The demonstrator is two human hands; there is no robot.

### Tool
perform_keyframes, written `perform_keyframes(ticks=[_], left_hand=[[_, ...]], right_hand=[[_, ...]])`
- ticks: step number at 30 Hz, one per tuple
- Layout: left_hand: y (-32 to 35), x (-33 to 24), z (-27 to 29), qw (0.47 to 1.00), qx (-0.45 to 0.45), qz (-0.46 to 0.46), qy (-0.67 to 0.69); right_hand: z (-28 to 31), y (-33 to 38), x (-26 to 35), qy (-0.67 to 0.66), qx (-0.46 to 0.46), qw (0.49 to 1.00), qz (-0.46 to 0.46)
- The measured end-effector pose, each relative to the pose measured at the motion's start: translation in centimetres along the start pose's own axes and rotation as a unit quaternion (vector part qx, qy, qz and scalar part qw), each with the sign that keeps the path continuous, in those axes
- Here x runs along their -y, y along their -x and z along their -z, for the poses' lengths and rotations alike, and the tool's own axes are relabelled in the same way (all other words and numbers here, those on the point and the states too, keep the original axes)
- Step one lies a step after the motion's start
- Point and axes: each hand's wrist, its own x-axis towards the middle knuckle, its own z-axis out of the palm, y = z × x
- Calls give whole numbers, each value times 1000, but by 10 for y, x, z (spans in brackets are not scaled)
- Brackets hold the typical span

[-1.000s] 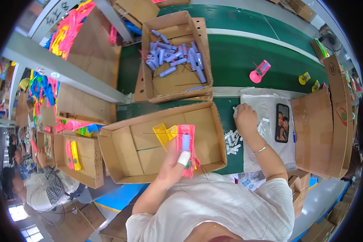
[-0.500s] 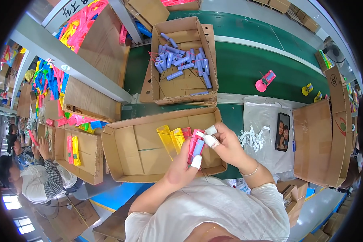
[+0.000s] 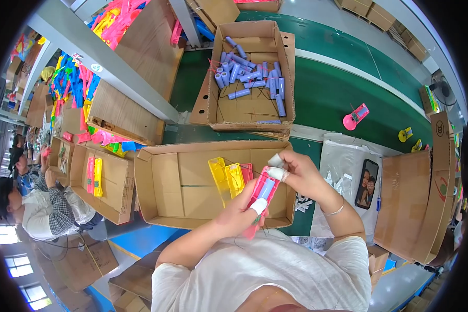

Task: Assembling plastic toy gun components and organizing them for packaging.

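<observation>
My left hand (image 3: pixel 235 214) is wrapped round a pink plastic casing (image 3: pixel 257 199), its taped thumb pressing on the side. Inside the casing lies a purple cylindrical battery (image 3: pixel 267 188). My right hand (image 3: pixel 306 176), with white tape on thumb and forefinger, is closed at the casing's upper end. Its fingertips cover that end, so any small part under them is hidden. Both hands are over a shallow cardboard box (image 3: pixel 161 218). Within it, beside my left hand, lie yellow casings (image 3: pixel 235 178) and another pink casing (image 3: pixel 248 170). Thin dark wires run near the casings.
Beyond stands a cardboard box (image 3: pixel 290 88) of purple batteries. White small parts (image 3: pixel 340 182) and a phone (image 3: pixel 367 183) lie on a white sheet at right, beside a tall carton (image 3: pixel 405 200). A pink assembly (image 3: pixel 355 117) sits on the green belt. Another person (image 3: pixel 41 208) works at left.
The pink casing has tilted and shows more of its length. My right thumb has moved onto its upper end, where a white piece showed before. The whole view has shifted slightly.
</observation>
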Motion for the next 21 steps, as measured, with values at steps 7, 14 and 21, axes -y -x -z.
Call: perform_keyframes(ticks=[7,14,21], left_hand=[[-1,-5,-1,994,21,14,109],[-3,-10,-4,995,17,11,100],[-8,-7,-2,997,-15,-22,72]], right_hand=[[0,11,-7,247,-130,925,257],[12,16,-4,317,-76,868,374],[14,10,-8,356,-58,852,378]])
